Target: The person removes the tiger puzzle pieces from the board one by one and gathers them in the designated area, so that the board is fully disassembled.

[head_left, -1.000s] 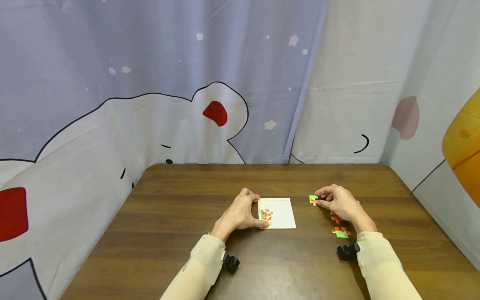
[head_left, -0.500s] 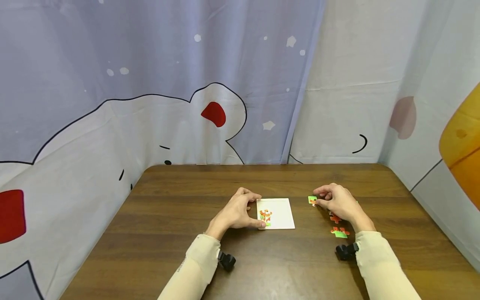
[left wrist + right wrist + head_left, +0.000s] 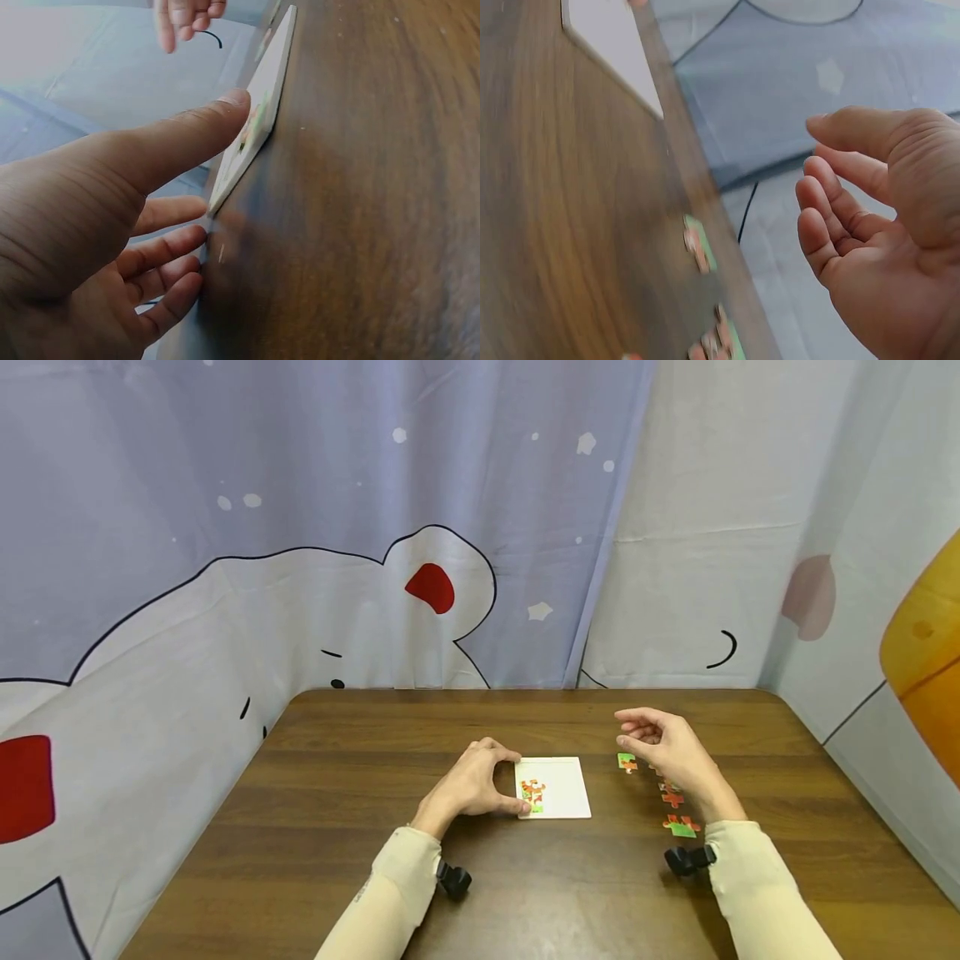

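A white square puzzle tray (image 3: 566, 789) lies on the table, with a few joined orange and green jigsaw pieces (image 3: 533, 792) in its near left part. My left hand (image 3: 468, 785) is at its left side: the thumb overlaps the near left corner, and the index fingertip meets the far one. In the left wrist view, thumb (image 3: 187, 139) and fingers are fairly straight. My right hand (image 3: 667, 752) hovers above the loose pieces, fingers loosely bent, nothing between them. A green and orange jigsaw piece (image 3: 627, 762) lies below its fingertips; another is partly hidden under the hand.
More loose jigsaw pieces lie nearer on the right, one mostly orange (image 3: 672, 795) and one orange and green (image 3: 681, 827). The brown wooden table (image 3: 360, 752) ends at a patterned curtain (image 3: 300, 485). Black wrist cameras (image 3: 453, 881) are strapped to both sleeves.
My right hand has lifted away from the green and orange piece, leaving it on the table slightly turned. My left thumb has drawn back a little towards the tray's corner, uncovering a green piece.
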Tool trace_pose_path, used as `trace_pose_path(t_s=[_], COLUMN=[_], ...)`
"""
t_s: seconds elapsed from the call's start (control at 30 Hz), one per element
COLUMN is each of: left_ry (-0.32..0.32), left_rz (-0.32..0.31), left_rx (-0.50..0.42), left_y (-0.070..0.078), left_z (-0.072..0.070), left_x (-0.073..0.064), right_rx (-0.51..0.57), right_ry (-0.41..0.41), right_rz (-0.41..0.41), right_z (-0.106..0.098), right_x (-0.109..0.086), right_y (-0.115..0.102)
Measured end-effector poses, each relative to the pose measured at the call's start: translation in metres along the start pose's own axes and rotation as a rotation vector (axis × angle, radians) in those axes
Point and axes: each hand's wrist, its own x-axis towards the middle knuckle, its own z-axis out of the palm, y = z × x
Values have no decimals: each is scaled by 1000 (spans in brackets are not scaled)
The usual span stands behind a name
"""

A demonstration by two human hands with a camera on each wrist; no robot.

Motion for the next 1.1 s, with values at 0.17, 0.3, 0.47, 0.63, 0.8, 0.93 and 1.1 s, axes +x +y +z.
trace_pose_path(t_s=[0.17, 0.3, 0.47, 0.63, 0.8, 0.93, 1.1], left_ry=[17, 0, -5, 2, 3, 3, 5], left_rz=[31, -19, -55, -69, -75, -76, -81], left_rx=[2, -20, -24, -45, -60, -60, -56], left_y=[-4, 0, 0, 2, 2, 2, 1], left_z=[3, 1, 2, 2, 2, 2, 2], left_x=[-1, -2, -1, -1, -2, -3, -2], right_rx=[100, 152, 196, 170, 159, 140, 106], right_ry=[-24, -43, -83, -145, -214, -263, -317], right_rz=[-45, -57, -59, -61, -52, -36, -46], right_z=[15, 31, 51, 70, 88, 98, 101], right_x=[5, 7, 8, 7, 5, 4, 3], right_y=[-13, -19, -24, -28, -29, -25, -21])
